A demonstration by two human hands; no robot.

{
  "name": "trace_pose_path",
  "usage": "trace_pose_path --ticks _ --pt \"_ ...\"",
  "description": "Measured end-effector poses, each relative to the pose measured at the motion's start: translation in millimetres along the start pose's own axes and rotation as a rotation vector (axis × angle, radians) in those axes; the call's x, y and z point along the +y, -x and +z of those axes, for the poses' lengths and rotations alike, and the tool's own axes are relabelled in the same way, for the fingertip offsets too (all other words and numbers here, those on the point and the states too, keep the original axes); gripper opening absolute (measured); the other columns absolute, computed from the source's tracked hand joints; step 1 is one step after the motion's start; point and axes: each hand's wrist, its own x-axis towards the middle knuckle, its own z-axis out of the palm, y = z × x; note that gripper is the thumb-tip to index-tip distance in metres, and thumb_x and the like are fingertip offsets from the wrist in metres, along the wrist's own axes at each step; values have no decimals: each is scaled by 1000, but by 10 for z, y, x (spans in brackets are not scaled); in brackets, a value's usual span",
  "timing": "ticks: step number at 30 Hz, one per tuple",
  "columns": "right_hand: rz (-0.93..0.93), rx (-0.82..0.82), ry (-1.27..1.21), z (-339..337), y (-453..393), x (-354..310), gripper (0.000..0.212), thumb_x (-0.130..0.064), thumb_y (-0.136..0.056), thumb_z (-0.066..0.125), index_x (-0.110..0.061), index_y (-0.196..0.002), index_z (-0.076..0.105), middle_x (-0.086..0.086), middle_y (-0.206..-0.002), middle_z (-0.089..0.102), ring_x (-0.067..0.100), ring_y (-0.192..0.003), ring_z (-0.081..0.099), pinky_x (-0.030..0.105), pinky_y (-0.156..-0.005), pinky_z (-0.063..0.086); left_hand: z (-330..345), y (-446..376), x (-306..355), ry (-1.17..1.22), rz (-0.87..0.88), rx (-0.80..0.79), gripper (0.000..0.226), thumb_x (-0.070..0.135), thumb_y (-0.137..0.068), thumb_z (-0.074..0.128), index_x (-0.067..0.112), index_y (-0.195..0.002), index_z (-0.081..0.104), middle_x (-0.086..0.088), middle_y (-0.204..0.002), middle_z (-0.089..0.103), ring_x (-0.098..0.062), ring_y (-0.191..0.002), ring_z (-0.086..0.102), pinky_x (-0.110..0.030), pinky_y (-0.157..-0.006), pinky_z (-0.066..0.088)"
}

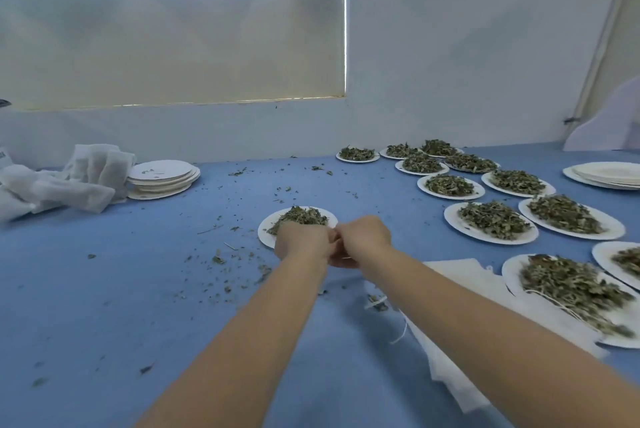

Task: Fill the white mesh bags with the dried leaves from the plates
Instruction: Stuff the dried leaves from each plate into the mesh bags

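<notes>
flat empty mesh bags [460, 292] nearest me, on blue table [138, 289] under right forearm. left hand [302, 240] and right hand [363, 235] curled, knuckles touching, over leaf plate [298, 219]. whether either grip pinches anything i cannot tell. i'd say: spread bag mouth wide above plate, limit spill.

left forearm [239, 334]: bare, no sleeve | right forearm [485, 320]: bare, no sleeve | no gloves

Matt blue cloth table cover [104, 289], matt white paper plates [453, 216], gauzy mesh bags [100, 168], crinkly dried leaves [491, 218].
</notes>
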Motion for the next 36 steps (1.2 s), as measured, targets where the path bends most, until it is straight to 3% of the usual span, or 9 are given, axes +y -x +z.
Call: trace_pose_path --ticks 4,7,11,14,17,21,26,30,36 --pt "-164 -21 357 -585 221 -101 23 3 -87 40 5 -72 59 22 -71 64 36 -63 65 44 -69 59 450 338 -45 -285 138 -47 20 -1 -75 63 -1 -61 49 -27 -89 65 -27 -68 59 -24 -49 37" --pt "-219 -43 569 -1109 321 -96 29 -6 -93 41 11 -92 65 26 -87 70 38 -83 69 41 -74 59 721 609 -96 -362 220 -239 8 -1 -80 58 -2 -83 65 -19 -89 68 -28 -82 66 -34 -69 55" --pt "-280 -19 777 -1691 476 -3 27 -9 -92 45 -4 -82 71 14 -76 70 20 -61 66 19 -52 53 1008 1043 -238 -643 432 -457 8 6 -75 63 11 -71 58 -14 -82 70 -26 -84 66 -35 -65 51" --pt "-319 -11 925 -1989 563 115 23 -10 -88 50 -14 -85 72 1 -76 69 9 -62 60 11 -47 41 1122 1214 -354 -785 517 -632 35 27 -71 75 16 -85 45 2 -81 58 -14 -77 55 -24 -51 40" --pt "-343 -53 888 -2202 625 233 18 -18 -88 56 -19 -90 74 -5 -83 72 4 -73 63 18 -68 50 1152 1263 -441 -990 550 -736 66 48 -63 77 17 -111 43 4 -101 54 -13 -92 52 -26 -64 43" --pt "-406 -100 818 -2333 668 350 15 -24 -86 63 -34 -93 71 -14 -96 71 -2 -89 60 15 -76 46 1096 1185 -454 -1309 722 -624 53 49 -72 69 17 -111 52 0 -110 55 -20 -104 50 -34 -84 46" --pt "-428 -202 884 -2306 652 437 35 -13 -82 58 -39 -104 66 -14 -108 64 -7 -88 54 10 -70 42 971 1037 -443 -1289 836 -551 16 27 -84 61 22 -98 65 2 -102 63 -17 -97 57 -32 -80 50" --pt "-518 -194 918 -2106 543 464 39 -23 -84 66 -33 -121 59 -11 -117 59 7 -101 55 20 -80 43 954 899 -375 -1210 880 -418 22 13 -88 47 18 -102 64 -5 -106 64 -23 -99 57 -36 -83 49" --pt "-704 30 632 -1653 282 317 27 -22 -80 73 -16 -106 66 -7 -90 64 8 -82 60 6 -68 40 841 645 -102 -1075 901 -287 23 16 -90 46 23 -100 65 -2 -103 65 -21 -97 56 -35 -81 47"
